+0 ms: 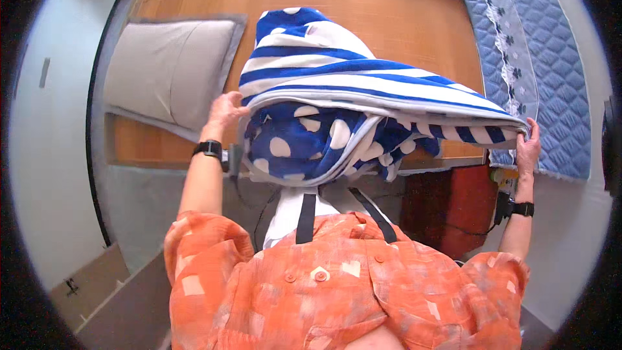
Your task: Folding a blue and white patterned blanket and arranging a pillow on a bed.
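Note:
A blue and white blanket (311, 75), striped on one face and dotted on the other, hangs between my hands in loose folds with a pale edge binding. My right hand (528, 148) grips its far right corner, and the edge is stretched taut towards the left. At the blanket's left edge is my left hand (227, 112), its thumb and fingers at the binding; whether they are closed on it is hard to tell. The blanket's lower part bunches in front of my body, dotted face showing, and its upper part lies over a wooden surface.
The wooden bed board (413, 0) spreads beyond the blanket. A beige pillow (155, 70) with a grey border lies at the left. Along the right side runs a blue quilted pad (549, 58) with lace trim. A dark red item (461, 204) and a cable are below the board's near edge.

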`<state>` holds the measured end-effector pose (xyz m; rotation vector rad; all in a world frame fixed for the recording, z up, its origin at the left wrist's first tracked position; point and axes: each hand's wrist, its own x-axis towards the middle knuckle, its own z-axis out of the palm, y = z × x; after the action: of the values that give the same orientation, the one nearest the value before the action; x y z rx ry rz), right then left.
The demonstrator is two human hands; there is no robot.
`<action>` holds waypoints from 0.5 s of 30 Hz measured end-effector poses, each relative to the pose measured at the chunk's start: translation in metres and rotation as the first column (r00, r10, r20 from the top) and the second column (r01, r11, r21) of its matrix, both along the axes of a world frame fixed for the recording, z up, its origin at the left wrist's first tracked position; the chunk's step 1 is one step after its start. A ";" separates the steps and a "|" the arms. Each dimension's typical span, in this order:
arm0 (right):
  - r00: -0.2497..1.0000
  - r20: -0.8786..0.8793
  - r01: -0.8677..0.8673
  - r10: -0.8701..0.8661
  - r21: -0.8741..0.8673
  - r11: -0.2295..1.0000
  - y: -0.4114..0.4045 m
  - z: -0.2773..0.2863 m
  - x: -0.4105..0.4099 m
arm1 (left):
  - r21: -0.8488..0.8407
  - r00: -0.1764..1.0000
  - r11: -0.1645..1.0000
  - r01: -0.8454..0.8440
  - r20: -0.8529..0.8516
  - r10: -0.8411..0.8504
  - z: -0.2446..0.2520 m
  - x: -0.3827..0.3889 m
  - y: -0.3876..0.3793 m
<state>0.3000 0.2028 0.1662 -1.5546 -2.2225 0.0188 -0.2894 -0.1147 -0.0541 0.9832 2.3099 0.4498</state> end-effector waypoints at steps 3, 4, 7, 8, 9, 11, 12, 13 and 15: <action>0.994 0.098 0.044 -0.040 -0.038 0.998 -0.017 -0.024 -0.043 | 0.012 0.997 0.997 -0.071 0.009 0.071 -0.059 0.000 -0.049; 0.995 0.099 0.025 -0.022 -0.030 0.999 -0.016 -0.032 -0.041 | 0.010 0.996 0.996 -0.088 0.027 0.088 -0.084 -0.003 -0.067; 0.994 0.109 -0.004 0.007 -0.026 1.000 -0.015 -0.054 -0.053 | 0.035 0.974 0.974 -0.226 -0.026 0.226 -0.149 -0.023 -0.116; 0.985 0.174 0.001 0.002 -0.020 1.000 -0.016 -0.059 -0.061 | 0.035 0.960 0.960 -0.278 -0.010 0.279 -0.165 -0.033 -0.129; 0.970 0.243 0.011 -0.008 -0.011 1.000 -0.021 -0.064 -0.070 | 0.034 0.946 0.945 -0.325 0.011 0.325 -0.172 -0.038 -0.136; 0.963 0.267 0.028 -0.019 -0.030 0.999 -0.034 -0.075 -0.087 | 0.050 0.909 0.908 -0.417 -0.007 0.417 -0.184 -0.047 -0.145; 0.959 0.279 0.055 -0.039 -0.048 0.997 -0.044 -0.082 -0.095 | 0.075 0.872 0.871 -0.486 -0.036 0.489 -0.186 -0.047 -0.146; 0.955 0.291 0.082 -0.060 -0.063 0.995 -0.052 -0.085 -0.102 | 0.069 0.867 0.866 -0.495 -0.029 0.498 -0.189 -0.043 -0.150; 0.948 0.317 0.048 -0.034 -0.035 0.998 -0.059 -0.090 -0.103 | 0.367 0.907 0.897 -0.246 -0.240 0.347 -0.190 -0.028 -0.157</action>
<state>0.1966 0.1441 0.0763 -1.7291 -2.4438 -0.2127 -0.3177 -0.2712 -0.2445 0.8929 2.7408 0.8941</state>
